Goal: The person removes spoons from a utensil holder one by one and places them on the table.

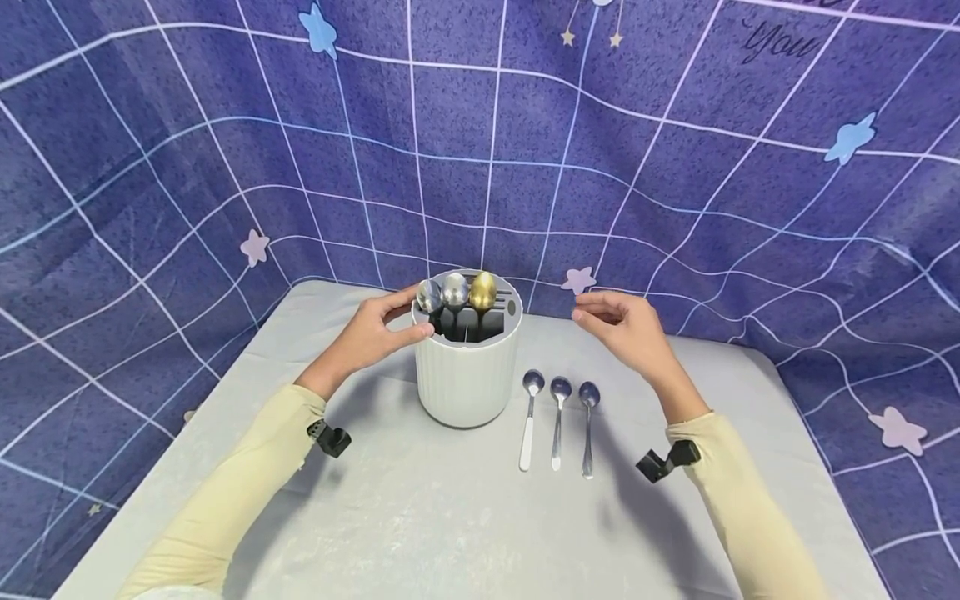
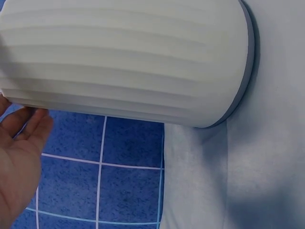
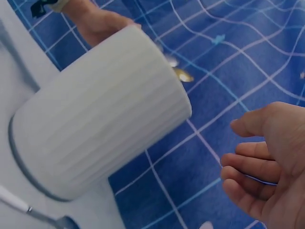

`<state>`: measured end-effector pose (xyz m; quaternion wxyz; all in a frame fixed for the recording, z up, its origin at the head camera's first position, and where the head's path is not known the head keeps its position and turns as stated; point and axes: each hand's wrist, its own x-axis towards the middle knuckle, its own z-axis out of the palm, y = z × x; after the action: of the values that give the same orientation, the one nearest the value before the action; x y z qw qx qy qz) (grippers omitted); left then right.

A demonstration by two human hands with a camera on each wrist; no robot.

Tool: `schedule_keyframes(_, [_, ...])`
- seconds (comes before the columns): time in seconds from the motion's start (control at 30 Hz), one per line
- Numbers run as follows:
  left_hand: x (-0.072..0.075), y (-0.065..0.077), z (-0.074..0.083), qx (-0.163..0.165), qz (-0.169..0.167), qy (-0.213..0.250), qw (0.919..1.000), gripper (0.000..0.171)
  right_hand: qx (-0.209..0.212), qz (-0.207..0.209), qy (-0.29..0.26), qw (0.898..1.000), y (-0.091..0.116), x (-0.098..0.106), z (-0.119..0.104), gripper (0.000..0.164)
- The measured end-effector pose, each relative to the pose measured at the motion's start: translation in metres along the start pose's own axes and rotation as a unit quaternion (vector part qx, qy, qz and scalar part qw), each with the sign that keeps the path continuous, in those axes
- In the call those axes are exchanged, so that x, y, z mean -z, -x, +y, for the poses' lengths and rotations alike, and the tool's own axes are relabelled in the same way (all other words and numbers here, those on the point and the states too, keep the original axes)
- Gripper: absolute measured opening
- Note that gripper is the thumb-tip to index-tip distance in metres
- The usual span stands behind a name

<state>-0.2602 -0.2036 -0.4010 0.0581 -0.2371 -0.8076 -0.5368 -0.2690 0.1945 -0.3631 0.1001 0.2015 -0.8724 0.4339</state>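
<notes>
A white ribbed utensil holder [image 1: 467, 383] stands upright on the cloth. Two silver spoons [image 1: 454, 292] and a gold spoon [image 1: 483, 291] stick up out of its divided top, bowls uppermost. My left hand [image 1: 382, 327] holds the holder's left side at the rim, thumb in front and fingers round toward the back. To the right of the holder, my right hand [image 1: 622, 325] is in the air with loosely bent fingers and nothing in them. Below it lie a white-handled spoon [image 1: 527, 433] and two metal spoons [image 1: 557, 425], side by side, bowls pointing away from me.
A light grey cloth [image 1: 375, 517] covers the table. Behind it and at the sides hangs a blue-purple curtain [image 1: 465, 108] with grid lines and stars. Black wrist cameras [image 1: 330, 437] sit on both sleeves.
</notes>
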Motion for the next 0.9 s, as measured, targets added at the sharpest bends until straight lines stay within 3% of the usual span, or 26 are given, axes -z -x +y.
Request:
schedule_keyframes(0.37, [0.0,0.001,0.0,-0.01,0.005,0.0,0.9999,0.067,0.051,-0.019,-0.046,0.997,-0.027,-0.018,-0.04,0.03])
schedule_keyframes(0.9, [-0.001,0.0,-0.001,-0.004,-0.001,0.008,1.0,0.068,0.082,-0.034,-0.069,0.994,-0.048,-0.049,-0.062,0.037])
